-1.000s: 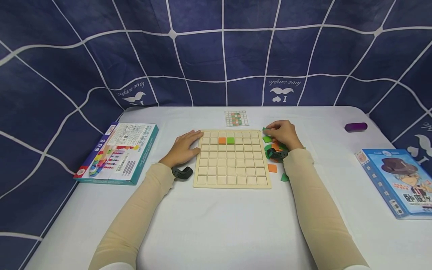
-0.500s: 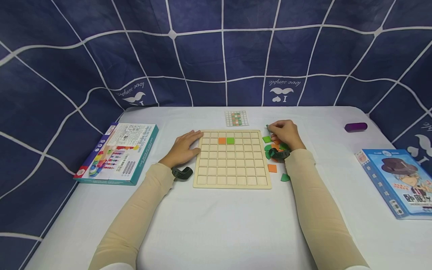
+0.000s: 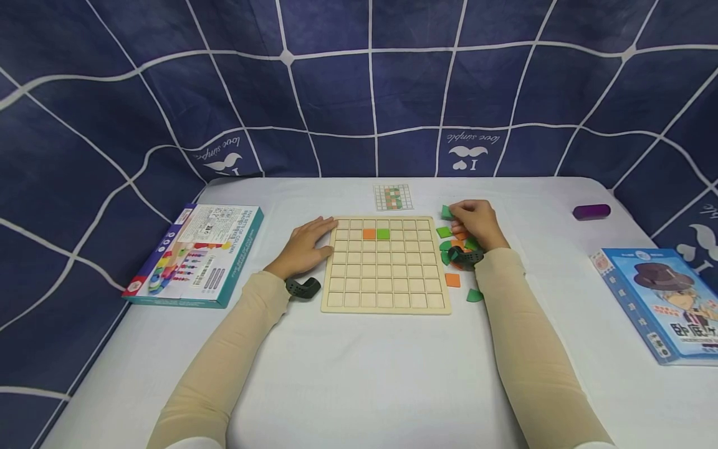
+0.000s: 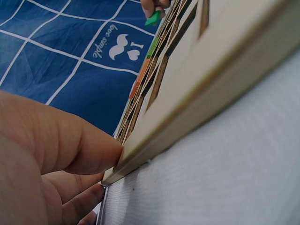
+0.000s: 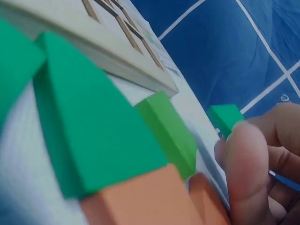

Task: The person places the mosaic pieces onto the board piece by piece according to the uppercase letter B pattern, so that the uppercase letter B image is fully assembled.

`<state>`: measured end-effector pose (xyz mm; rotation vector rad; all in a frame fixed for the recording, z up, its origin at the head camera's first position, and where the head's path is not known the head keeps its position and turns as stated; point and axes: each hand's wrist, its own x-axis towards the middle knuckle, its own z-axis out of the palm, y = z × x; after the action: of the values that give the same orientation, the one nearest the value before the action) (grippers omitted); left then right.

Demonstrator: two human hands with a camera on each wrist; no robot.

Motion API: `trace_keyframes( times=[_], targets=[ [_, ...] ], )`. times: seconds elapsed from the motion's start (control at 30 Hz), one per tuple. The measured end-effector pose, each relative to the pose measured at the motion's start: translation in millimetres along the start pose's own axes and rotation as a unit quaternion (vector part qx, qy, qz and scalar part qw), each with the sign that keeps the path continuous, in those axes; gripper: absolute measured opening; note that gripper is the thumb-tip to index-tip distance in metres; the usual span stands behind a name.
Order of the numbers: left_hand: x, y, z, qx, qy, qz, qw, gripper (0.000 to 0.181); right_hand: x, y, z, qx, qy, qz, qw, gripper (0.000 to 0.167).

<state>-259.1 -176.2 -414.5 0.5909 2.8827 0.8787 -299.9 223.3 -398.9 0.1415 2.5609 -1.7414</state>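
Observation:
A square wooden grid board lies mid-table, with an orange square and a light green square side by side in its second row. My left hand rests at the board's left edge, fingers extended; in the left wrist view the thumb touches the rim. Beyond the board's upper right corner, my right hand pinches a dark green piece, also visible in the right wrist view. Below that hand lie loose green and orange pieces, partly hidden by the wrist.
A small printed grid card lies behind the board. At the left is a boxed set; at the right are a blue box and a purple object. A blue curtain hangs behind the table.
My right hand has shifted slightly right, away from the loose pieces, and the dark green piece in its fingers now shows more of its face. My left hand has stayed put.

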Motion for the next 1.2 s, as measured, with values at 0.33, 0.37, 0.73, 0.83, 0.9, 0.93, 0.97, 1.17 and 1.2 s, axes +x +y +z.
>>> trace_keyframes(
  times=[0.33,0.37,0.73,0.83,0.9,0.93,0.97,1.17,1.2],
  targets=[
    [0.5,-0.9,0.1,0.000,-0.001,-0.003,1.0000,0.070,1.9,-10,5,0.085,-0.058,-0.001,0.9947,0.038],
    [0.6,-0.9,0.1,0.000,-0.001,-0.003,1.0000,0.070,2.1,-12,6,0.092,-0.066,0.000,0.9936,0.038],
    [1.3,-1.8,0.9,0.003,0.001,-0.003,1.0000,0.071,-3.7,-31,23,0.092,-0.139,0.018,0.9858,0.039],
    [1.3,-2.2,0.9,0.002,0.001,-0.003,1.0000,0.071,-3.9,-34,29,0.089,-0.162,0.018,0.9825,0.038],
    [1.5,-2.5,0.8,0.003,0.001,-0.004,1.0000,0.070,-4.6,-35,33,0.086,-0.177,0.015,0.9803,0.037],
    [1.6,-2.5,0.9,0.003,0.000,-0.004,1.0000,0.071,-4.8,-36,35,0.084,-0.184,0.014,0.9793,0.036],
    [1.7,-2.6,0.8,0.003,0.000,-0.004,1.0000,0.070,-5.4,-37,37,0.082,-0.191,0.011,0.9781,0.036],
    [1.6,-1.8,0.7,0.002,-0.001,-0.003,1.0000,0.070,-5.6,-41,49,0.070,-0.220,0.008,0.9730,0.034],
    [1.4,-1.7,0.6,0.002,-0.001,-0.002,1.0000,0.070,-5.6,-41,50,0.067,-0.221,0.010,0.9729,0.033]
  ],
)
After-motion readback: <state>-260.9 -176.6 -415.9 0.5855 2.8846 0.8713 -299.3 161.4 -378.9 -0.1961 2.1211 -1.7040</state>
